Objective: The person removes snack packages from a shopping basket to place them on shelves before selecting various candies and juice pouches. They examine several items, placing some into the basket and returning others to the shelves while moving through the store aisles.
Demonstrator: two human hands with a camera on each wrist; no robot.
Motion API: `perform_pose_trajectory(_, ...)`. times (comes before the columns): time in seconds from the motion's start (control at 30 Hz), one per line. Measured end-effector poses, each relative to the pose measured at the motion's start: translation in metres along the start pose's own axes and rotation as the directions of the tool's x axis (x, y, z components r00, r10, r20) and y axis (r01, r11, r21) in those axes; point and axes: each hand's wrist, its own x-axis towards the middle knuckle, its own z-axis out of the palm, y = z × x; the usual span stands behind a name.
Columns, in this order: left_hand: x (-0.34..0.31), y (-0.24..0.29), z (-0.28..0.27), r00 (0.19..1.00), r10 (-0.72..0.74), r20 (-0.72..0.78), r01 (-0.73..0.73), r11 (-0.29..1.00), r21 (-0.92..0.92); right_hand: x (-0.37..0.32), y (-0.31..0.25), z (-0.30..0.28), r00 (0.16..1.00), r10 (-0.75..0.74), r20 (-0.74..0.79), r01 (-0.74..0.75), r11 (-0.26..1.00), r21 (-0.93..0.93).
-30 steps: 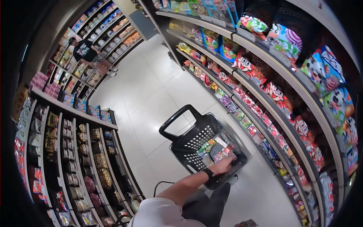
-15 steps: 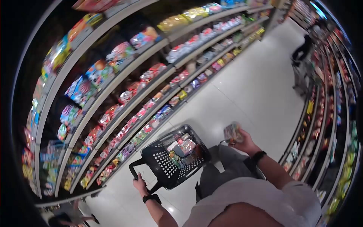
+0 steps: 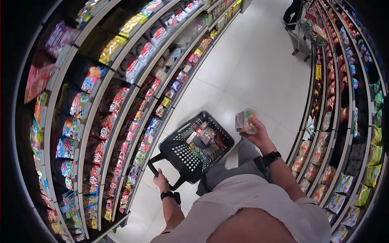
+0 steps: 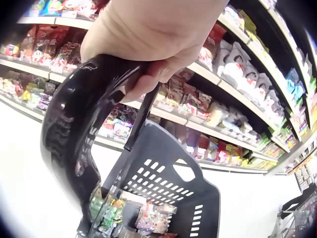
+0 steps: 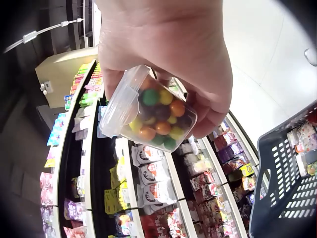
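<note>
Candy container (image 5: 161, 116), one: clear-walled, with a translucent lid (image 5: 124, 101), filled with round orange, yellow, green and dark candies. Held tilted in my right hand (image 3: 258, 133), fingers curled round it. Location, by my head view: above the floor (image 3: 259, 77), to the right of the basket and apart from it.

Basket (image 3: 178, 152), one: black, perforated sides, raised handle (image 4: 62, 144). My left hand (image 4: 153, 32) grips that handle, fingers wrapped round the bar. Contents: a cluster of small packets (image 3: 206, 135), mixed colours, a green one among them; labels too small for me to read.

Wristbands, black, one on each arm. Shelving (image 3: 109, 73), left side: rows of bagged goods. Shelving (image 3: 338, 93), right side: more bags. Cart (image 3: 302, 40), one: near the right shelving, a person in dark trousers (image 3: 291, 14) beside it.
</note>
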Motion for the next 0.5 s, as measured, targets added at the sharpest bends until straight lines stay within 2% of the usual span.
perform_pose_trajectory(0.07,-0.029,0.005,0.030,1.000,0.000,-0.015,0.000,1.000,0.017,0.006,-0.033,-0.010,1.000,-0.018,0.010,0.018,0.999,0.037)
perform_pose_trajectory(0.13,-0.049,0.000,0.058,0.998,0.066,-0.003,-0.066,0.997,0.033,0.021,-0.070,-0.020,0.998,0.003,-0.058,0.000,0.999,0.045)
perform_pose_trajectory(0.17,-0.056,0.002,0.072,0.999,0.041,-0.017,-0.040,0.998,0.053,0.031,-0.090,-0.028,0.999,0.004,-0.041,-0.003,1.000,0.007)
perform_pose_trajectory(0.2,-0.064,0.003,0.084,0.997,0.075,-0.029,-0.074,0.996,0.054,0.038,-0.108,-0.037,1.000,0.009,-0.029,-0.010,1.000,-0.028)
perform_pose_trajectory(0.27,-0.090,0.015,0.110,0.998,0.057,-0.010,-0.058,0.998,-0.009,0.046,-0.152,-0.043,0.999,0.019,-0.049,-0.027,0.988,-0.151)
perform_pose_trajectory(0.3,-0.098,0.020,0.123,1.000,0.024,-0.020,-0.025,1.000,-0.008,0.051,-0.171,-0.052,0.998,0.029,-0.063,-0.037,0.989,-0.141)
perform_pose_trajectory(0.37,-0.116,0.032,0.155,0.999,-0.013,-0.033,0.012,1.000,-0.019,0.065,-0.208,-0.063,0.999,0.045,0.028,-0.038,0.976,-0.213)
perform_pose_trajectory(0.5,-0.160,0.044,0.222,0.990,-0.080,-0.113,0.055,0.976,-0.209,0.090,-0.268,-0.070,0.997,0.064,0.039,-0.052,0.968,-0.247)
